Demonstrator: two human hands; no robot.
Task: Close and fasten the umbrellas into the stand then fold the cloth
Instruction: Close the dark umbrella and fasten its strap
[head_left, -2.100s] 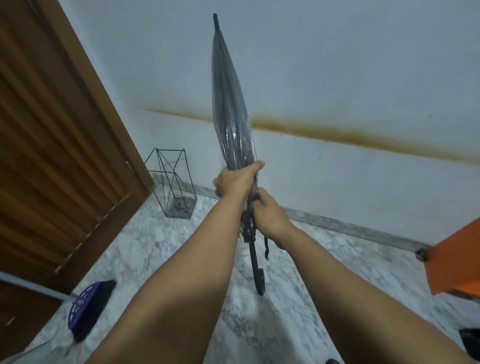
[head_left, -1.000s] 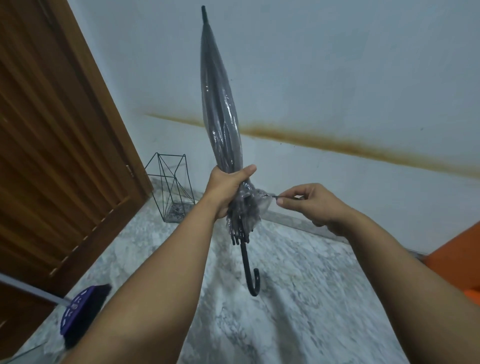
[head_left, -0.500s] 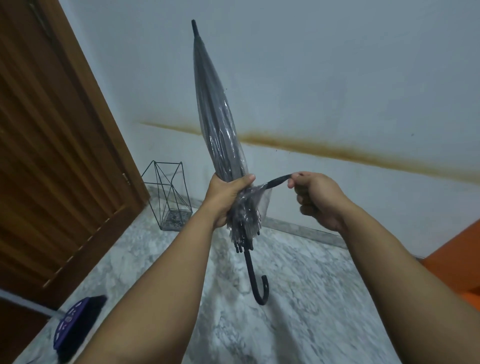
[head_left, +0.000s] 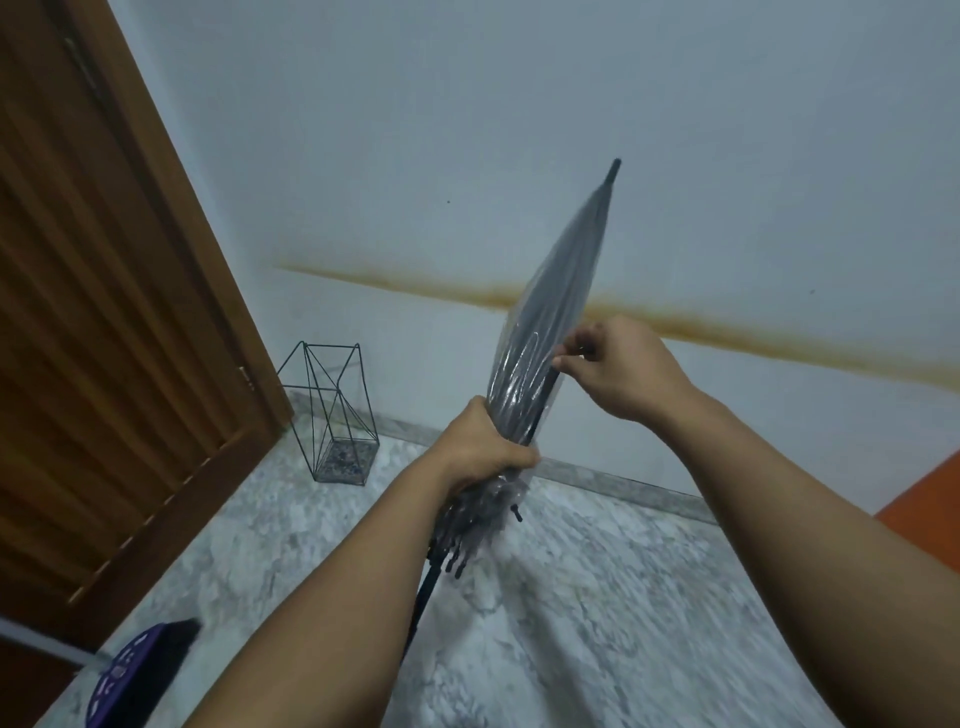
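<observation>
Marbled grey floor (head_left: 597, 623), pale wall with a rusty horizontal stain, wooden door at left: setting for one item in hand.

Item: umbrella (head_left: 545, 322), long, clear plastic canopy over dark ribs, black tip. Held in the air between both hands, in front of the wall, well apart from the stand. Canopy gathered into a narrow spindle, glossy and creased; rib ends flare loose below the grip; dark shaft runs down toward the lower frame edge, handle hidden behind the forearm.

Change: half a second ago the umbrella leaned with its tip up-left and the tie strap was pulled out sideways to the right. Now the tip leans up-right, and the strap (head_left: 545, 395) lies up along the canopy's right side instead of standing clear. Judged: the wrap has begun; fastening is not complete, and stowing has not started.

Left hand (head_left: 478, 452): clenched round the gathered canopy low down, holding the folds together.
Right hand (head_left: 618, 364): fingertips pinch the strap end against the canopy, above the left hand.

Stand (head_left: 332, 415): black wire frame, open-sided, on the floor by the door and wall; no umbrella in it.

Also present: purple-and-black broom head (head_left: 135, 670) at lower left; orange object (head_left: 930, 499) at the right edge. Cloth not in view.
</observation>
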